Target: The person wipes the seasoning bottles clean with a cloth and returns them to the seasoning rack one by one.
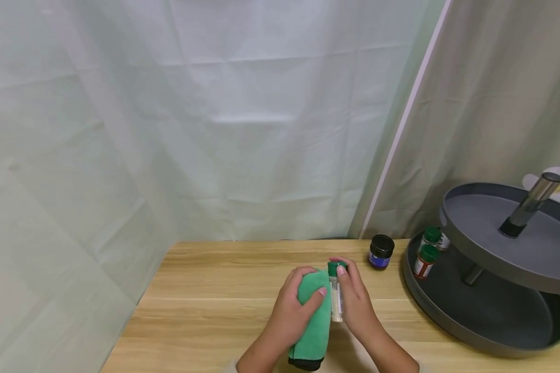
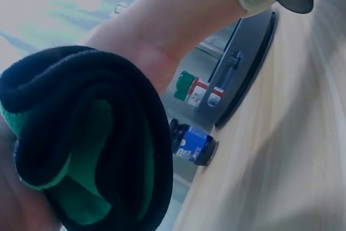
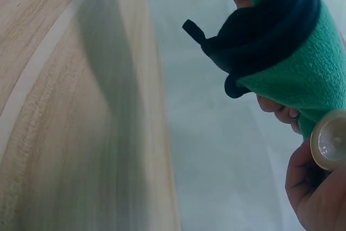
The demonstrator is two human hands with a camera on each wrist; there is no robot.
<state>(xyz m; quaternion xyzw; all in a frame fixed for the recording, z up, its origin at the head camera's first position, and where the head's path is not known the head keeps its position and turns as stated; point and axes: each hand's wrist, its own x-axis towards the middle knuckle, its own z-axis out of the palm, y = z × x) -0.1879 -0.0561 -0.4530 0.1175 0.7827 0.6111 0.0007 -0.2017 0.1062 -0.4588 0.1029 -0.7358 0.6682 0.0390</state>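
My left hand [image 1: 293, 305] grips a folded green cloth [image 1: 315, 326] with a black edge, its thumb lying across the front. Beside it my right hand [image 1: 356, 300] holds a clear spice jar [image 1: 336, 300] with a green lid, fingers near the lid. The cloth lies right against the jar's left side, above the wooden table. In the left wrist view the rolled black edge of the cloth [image 2: 146, 133] fills the foreground. The right wrist view shows the round base of the jar [image 3: 331, 140] close to the cloth [image 3: 303, 74].
A dark jar with a blue label [image 1: 380, 252] stands at the table's back. To the right is a grey two-tier turntable [image 1: 485, 331]; its lower tier holds several green-lidded jars, one with a red label [image 1: 424, 261]. Pale curtains [image 1: 261, 129] hang behind the wooden table [image 1: 205, 300].
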